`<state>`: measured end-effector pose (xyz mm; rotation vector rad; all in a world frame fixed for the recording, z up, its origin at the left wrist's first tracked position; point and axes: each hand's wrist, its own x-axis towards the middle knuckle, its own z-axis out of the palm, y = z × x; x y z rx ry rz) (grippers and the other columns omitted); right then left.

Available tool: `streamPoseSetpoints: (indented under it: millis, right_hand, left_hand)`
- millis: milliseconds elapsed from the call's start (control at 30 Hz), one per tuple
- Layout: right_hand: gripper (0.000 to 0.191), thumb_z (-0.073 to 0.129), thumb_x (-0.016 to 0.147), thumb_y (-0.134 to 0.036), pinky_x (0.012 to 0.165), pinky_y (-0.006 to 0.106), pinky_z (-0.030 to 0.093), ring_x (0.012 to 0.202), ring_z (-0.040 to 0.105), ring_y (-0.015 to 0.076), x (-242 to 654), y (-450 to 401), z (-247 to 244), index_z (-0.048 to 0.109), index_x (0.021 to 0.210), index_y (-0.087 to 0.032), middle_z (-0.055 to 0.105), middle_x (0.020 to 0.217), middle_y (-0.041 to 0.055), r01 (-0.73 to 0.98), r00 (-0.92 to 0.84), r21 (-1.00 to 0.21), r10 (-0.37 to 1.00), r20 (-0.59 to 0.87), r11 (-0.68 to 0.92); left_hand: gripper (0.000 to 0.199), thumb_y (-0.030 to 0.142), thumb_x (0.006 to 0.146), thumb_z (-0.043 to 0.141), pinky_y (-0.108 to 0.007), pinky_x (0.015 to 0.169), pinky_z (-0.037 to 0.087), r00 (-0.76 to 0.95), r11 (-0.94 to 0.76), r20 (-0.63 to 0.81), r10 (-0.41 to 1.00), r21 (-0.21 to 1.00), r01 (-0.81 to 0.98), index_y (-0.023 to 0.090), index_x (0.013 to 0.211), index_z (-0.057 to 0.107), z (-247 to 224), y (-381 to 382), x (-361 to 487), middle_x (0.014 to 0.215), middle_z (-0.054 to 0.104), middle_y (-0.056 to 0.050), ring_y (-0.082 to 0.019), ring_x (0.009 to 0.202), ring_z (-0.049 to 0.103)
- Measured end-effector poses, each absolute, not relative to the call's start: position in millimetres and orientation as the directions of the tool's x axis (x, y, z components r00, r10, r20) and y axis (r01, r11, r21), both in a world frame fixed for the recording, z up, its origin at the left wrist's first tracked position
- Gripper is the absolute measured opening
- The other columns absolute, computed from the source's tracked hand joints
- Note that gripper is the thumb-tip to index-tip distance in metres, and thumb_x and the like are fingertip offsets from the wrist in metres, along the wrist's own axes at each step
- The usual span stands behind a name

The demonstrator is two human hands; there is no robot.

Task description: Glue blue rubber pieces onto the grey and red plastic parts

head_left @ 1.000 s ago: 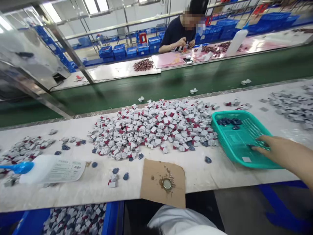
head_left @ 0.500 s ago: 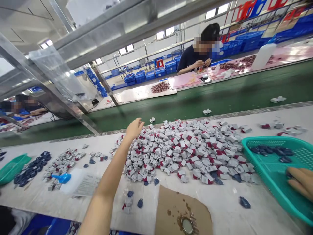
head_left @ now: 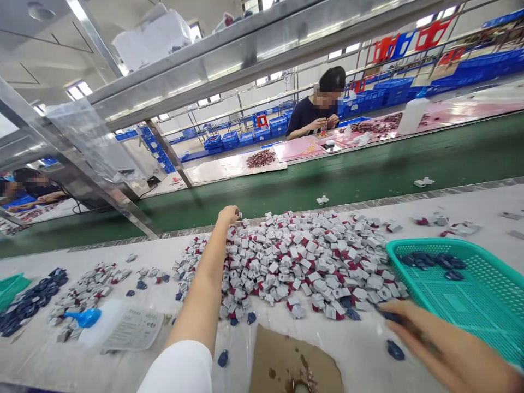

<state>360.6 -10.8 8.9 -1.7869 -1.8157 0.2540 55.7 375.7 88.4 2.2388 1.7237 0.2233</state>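
At the belt's near edge my left hand (head_left: 229, 214) is closed, with a small grey-white plastic part (head_left: 239, 216) at its fingertips. My right hand (head_left: 426, 333), blurred, is left of the green basket (head_left: 450, 295) and pinches a dark blue plastic part (head_left: 387, 313). A heap of grey-white parts with dark red pieces (head_left: 303, 256) spreads between my hands. Inside the basket lie several dark blue parts (head_left: 434, 261). Another dark blue part (head_left: 395, 350) rests on the table below my right hand.
A green conveyor belt (head_left: 266, 188) runs behind the heap, carrying a few grey-white parts. A white bottle with a blue nozzle (head_left: 126, 327) lies at left. Stained cardboard (head_left: 286, 360) is in front. A metal post (head_left: 118, 202) slants at left. A co-worker (head_left: 311, 109) sits across the belt.
My right hand has come out of the basket, leftward, with the dark blue part. My left hand has closed on the grey-white part at the belt's edge. The camera view has shifted.
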Motion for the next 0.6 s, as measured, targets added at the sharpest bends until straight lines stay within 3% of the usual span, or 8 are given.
streamPoseSetpoints:
  millis: [100,200,367,500,600]
  right_hand:
    - [0.020,0.035,0.097,-0.029,0.062,0.030,0.053,0.074,0.069,0.0202,295.5,-8.2,33.5,0.050,0.110,-0.026,0.070,0.090,0.0053,0.782,-0.203,-0.580,0.973,0.109,0.229]
    - [0.018,0.030,0.096,-0.019,0.063,0.027,0.049,0.073,0.066,0.0174,258.8,-7.3,33.6,0.048,0.096,-0.020,0.066,0.083,0.0040,0.761,-0.377,-0.577,0.926,-0.022,0.296]
    - [0.013,0.037,0.097,-0.021,0.060,0.025,0.045,0.073,0.063,0.0168,239.7,-14.0,21.5,0.047,0.088,-0.019,0.064,0.086,0.0044,0.738,-0.488,-0.571,0.868,-0.086,0.359]
    - [0.014,0.038,0.097,-0.020,0.057,0.025,0.042,0.069,0.063,0.0165,230.3,-17.7,18.9,0.049,0.088,-0.019,0.062,0.081,0.0029,0.741,-0.540,-0.526,0.836,-0.096,0.418]
    - [0.013,0.040,0.094,-0.017,0.055,0.026,0.038,0.067,0.062,0.0183,222.4,-18.3,14.3,0.052,0.090,-0.018,0.062,0.082,0.0049,0.770,-0.540,-0.459,0.835,-0.101,0.443]
  left_hand:
    - [0.024,0.032,0.091,0.061,-0.044,0.091,0.052,0.218,-0.179,-0.031,0.975,0.461,0.869,0.016,0.110,0.063,99.0,353.3,38.5,0.118,0.063,-0.009,-0.023,0.106,0.061]
    - [0.023,0.025,0.086,0.065,-0.040,0.090,0.053,0.159,-0.134,0.018,0.987,0.639,0.757,0.014,0.106,0.065,103.8,309.2,12.2,0.115,0.066,-0.007,-0.023,0.105,0.062]
    - [0.037,0.037,0.078,0.067,-0.027,0.067,0.057,0.031,-0.021,0.008,0.999,0.896,0.443,0.018,0.108,0.060,91.7,179.1,-27.0,0.107,0.067,-0.006,-0.020,0.092,0.068]
    - [0.048,0.051,0.064,0.074,-0.025,0.054,0.055,-0.006,0.100,-0.101,0.995,0.969,0.227,0.017,0.094,0.057,58.9,67.3,-25.1,0.088,0.067,-0.005,-0.021,0.078,0.071]
    - [0.047,0.048,0.064,0.078,-0.021,0.051,0.054,-0.056,0.227,-0.227,0.972,0.974,-0.007,0.018,0.092,0.056,35.2,12.2,-7.7,0.088,0.067,-0.004,-0.019,0.075,0.071]
